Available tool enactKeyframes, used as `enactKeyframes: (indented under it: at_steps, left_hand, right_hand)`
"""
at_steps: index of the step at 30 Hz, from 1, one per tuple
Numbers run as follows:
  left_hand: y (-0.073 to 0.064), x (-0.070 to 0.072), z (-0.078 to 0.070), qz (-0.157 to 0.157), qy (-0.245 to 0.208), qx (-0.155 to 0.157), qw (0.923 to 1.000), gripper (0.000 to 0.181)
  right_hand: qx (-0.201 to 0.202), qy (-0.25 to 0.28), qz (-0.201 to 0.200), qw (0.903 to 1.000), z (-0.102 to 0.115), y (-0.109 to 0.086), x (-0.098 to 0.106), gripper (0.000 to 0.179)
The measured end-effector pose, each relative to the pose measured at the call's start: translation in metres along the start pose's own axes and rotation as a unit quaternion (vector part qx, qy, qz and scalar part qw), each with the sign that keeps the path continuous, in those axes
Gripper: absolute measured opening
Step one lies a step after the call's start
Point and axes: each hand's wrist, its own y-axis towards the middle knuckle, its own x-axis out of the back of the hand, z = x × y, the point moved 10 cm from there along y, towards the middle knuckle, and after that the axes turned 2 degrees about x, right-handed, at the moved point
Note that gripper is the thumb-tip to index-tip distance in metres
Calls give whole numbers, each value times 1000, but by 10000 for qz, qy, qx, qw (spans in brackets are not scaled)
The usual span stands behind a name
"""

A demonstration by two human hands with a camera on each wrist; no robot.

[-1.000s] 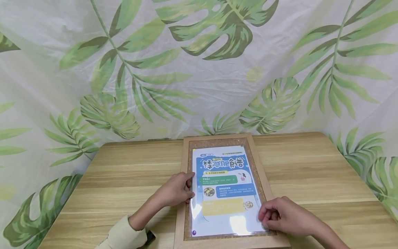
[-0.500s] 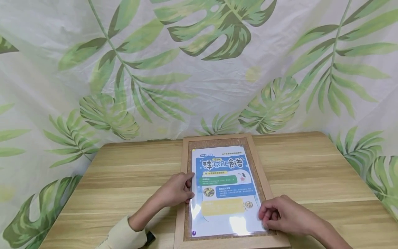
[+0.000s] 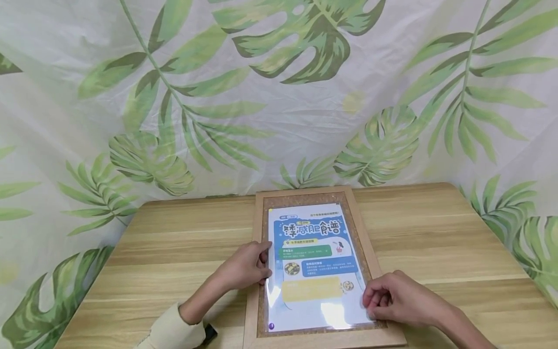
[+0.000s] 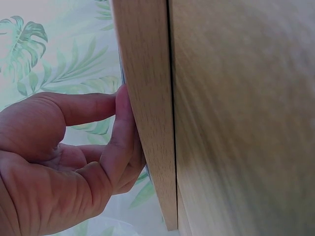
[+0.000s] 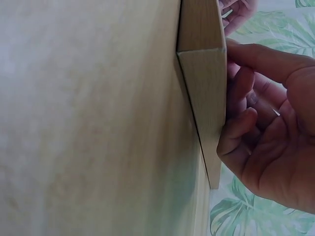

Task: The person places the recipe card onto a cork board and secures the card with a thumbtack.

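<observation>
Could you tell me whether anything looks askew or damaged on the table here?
Nothing stands out. The glossy blue-and-white printed sheet lies roughly square inside the wooden cork-lined frame, flat on the light wooden table, with both hands at its side edges.

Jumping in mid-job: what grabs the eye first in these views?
A wooden-framed cork board lies at the table's near middle, bearing a glossy blue-and-white printed sheet. The left hand touches the sheet's left edge; the right hand rests on its lower right corner. Behind hangs a big green leaf-print curtain.
</observation>
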Motion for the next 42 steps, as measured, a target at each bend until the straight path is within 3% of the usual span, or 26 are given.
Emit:
enactKeyframes:
  at_steps: [8,13,24,42]
  left_hand:
    - [2,-4,-5,65,86,-4,9999,73]
    - [2,-2,-7,61,101,-24,9999,73]
    - [1,-1,-2,18,135,-58,9999,73]
    - [1,2,1,-28,104,36,9999,74]
  right_hand:
    - [703,-513,49,9962,9,-9,-1,4]
    - [938,-679,-3,9933,13,-8,1,6]
    - [814,-58,365,9960,5,4,2,6]
    - [536,88,438,9976,-1,11,5,13]
